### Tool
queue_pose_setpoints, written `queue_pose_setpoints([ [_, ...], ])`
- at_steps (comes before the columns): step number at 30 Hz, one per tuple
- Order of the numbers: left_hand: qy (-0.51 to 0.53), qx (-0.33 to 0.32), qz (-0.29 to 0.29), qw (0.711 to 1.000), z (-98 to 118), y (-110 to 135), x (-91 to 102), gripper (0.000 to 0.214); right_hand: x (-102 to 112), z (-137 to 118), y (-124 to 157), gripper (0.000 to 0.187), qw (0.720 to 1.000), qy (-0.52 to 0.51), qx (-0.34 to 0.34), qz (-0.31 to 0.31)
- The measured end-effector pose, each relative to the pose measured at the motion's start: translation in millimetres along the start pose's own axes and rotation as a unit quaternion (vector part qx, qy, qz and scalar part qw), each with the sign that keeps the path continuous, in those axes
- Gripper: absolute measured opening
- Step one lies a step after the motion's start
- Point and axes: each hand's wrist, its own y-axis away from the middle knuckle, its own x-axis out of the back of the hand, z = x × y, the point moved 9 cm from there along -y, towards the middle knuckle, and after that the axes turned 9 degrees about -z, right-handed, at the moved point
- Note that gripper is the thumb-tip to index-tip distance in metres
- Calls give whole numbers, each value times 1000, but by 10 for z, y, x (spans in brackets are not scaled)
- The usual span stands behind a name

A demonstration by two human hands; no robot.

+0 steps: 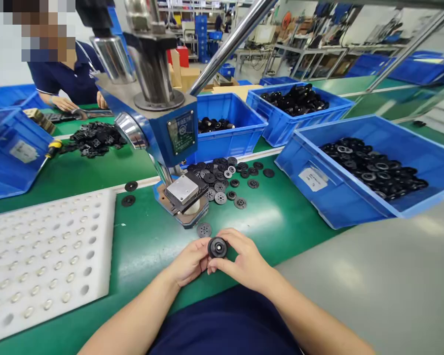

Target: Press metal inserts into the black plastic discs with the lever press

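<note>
My left hand [188, 262] and my right hand [244, 261] meet near the front edge of the green table, both pinching one round black part [217, 247] with a hollow middle. Just beyond it a flat grey disc [204, 230] lies on the mat. Behind that stands a blue hand press [170, 128] with a metal block [181, 190] on its base. A scatter of black and grey discs [225, 180] lies to the right of the press.
A white foam tray [40, 261] with rows of holes lies at the left. Blue bins of black parts stand at the right [370, 170] and behind [296, 106]. Across the table another person [66, 79] works beside a heap of black parts [94, 138].
</note>
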Motion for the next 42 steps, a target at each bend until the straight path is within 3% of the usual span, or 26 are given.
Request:
queue_pose_setpoints([
  [8, 27, -16, -5, 1000, -20, -8, -4, 47, 135, -140, 39, 36, 999, 21, 34, 9],
  [13, 22, -17, -6, 1000, 0, 16, -23, 52, 282, -92, 139, 19, 999, 13, -12, 46],
  [20, -67, -10, 20, 998, 10, 54, 61, 48, 185, 49, 154, 16, 996, 2, -89, -26],
  [27, -118, -6, 27, 993, 43, 41, 74, 49, 222, -7, 134, 22, 998, 12, -60, -25],
  [35, -88, -5, 46, 995, 59, 33, 115, 48, 247, 23, 145, 17, 997, -26, -71, -21],
  [40, -83, -15, 36, 996, 27, 7, 90, 46, 98, -32, 112, 50, 995, -12, -55, -81],
  [42, -83, -16, 25, 996, 14, -17, 67, 48, 83, -47, 88, 46, 993, 14, -67, -95],
])
